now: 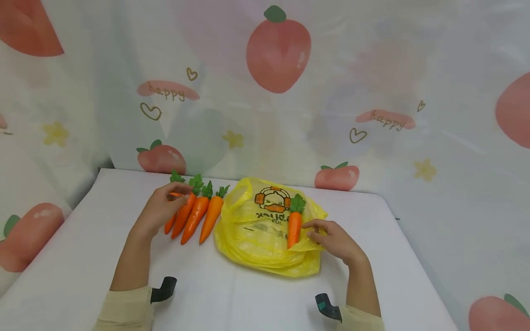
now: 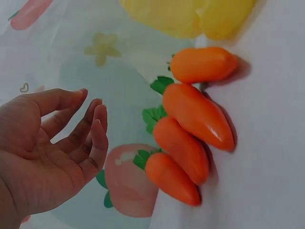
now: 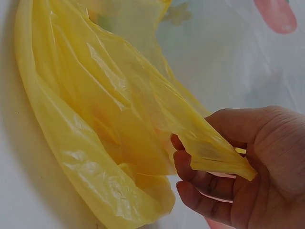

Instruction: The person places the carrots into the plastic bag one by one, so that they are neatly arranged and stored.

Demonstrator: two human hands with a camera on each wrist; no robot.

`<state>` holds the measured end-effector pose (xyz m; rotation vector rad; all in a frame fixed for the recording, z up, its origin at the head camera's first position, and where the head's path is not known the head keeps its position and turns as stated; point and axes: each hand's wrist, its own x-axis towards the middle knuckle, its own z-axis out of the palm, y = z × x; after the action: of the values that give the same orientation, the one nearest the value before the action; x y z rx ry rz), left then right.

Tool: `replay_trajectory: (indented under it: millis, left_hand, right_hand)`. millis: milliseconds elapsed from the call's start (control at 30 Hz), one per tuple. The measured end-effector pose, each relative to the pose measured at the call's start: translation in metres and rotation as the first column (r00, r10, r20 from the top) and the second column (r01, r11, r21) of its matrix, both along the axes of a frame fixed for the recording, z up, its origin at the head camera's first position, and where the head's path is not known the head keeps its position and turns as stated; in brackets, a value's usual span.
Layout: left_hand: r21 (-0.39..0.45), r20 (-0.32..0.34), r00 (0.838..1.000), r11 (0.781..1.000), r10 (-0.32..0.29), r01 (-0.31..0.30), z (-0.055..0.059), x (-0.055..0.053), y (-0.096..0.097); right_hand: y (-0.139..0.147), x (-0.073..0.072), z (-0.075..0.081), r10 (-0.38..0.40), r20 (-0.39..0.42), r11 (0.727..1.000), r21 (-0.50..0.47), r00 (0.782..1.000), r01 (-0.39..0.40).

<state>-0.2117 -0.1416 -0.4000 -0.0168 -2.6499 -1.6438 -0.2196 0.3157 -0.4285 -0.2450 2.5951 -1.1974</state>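
A yellow plastic bag (image 1: 256, 253) with a printed duck lies on the white table. My right hand (image 1: 333, 239) pinches the bag's edge at its right side; in the right wrist view the thin film (image 3: 214, 155) passes between thumb and fingers. One orange carrot (image 1: 294, 227) with a green top lies at the bag's opening, its lower tip hidden behind the film. My left hand (image 1: 165, 204), fingers loosely bent with nothing in them, hovers over a row of several carrots (image 1: 194, 220). The left wrist view has this hand (image 2: 57, 138) apart from the carrots (image 2: 198, 114).
The white table (image 1: 198, 285) ends at a wall cloth (image 1: 265, 138) printed with fruit, hearts and flowers. Black curved pieces (image 1: 164, 289) stick out at both sleeves. The carrot row is left of the bag, the rightmost carrot close beside it.
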Motion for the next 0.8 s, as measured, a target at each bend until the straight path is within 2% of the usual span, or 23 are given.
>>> replay_trajectory:
  millis: [300, 533, 800]
  left_hand:
    - [-0.074, 0.008, 1.0, 0.997, 0.007, -0.007, -0.017, -0.014, -0.026]
    - [-0.048, 0.1, 0.993, 0.998, 0.056, -0.052, -0.032, -0.01, -0.043]
    - [-0.008, 0.153, 0.987, 0.999, 0.052, -0.051, -0.05, -0.015, -0.048]
  right_hand:
    - [0.005, 0.003, 0.001, -0.024, -0.003, 1.0, 0.013, 1.0, 0.024]
    - [0.006, -0.001, 0.002, -0.004, -0.007, 1.0, -0.008, 1.0, 0.004]
    - [0.007, -0.002, -0.001, -0.019, 0.007, 1.0, 0.003, 1.0, 0.019]
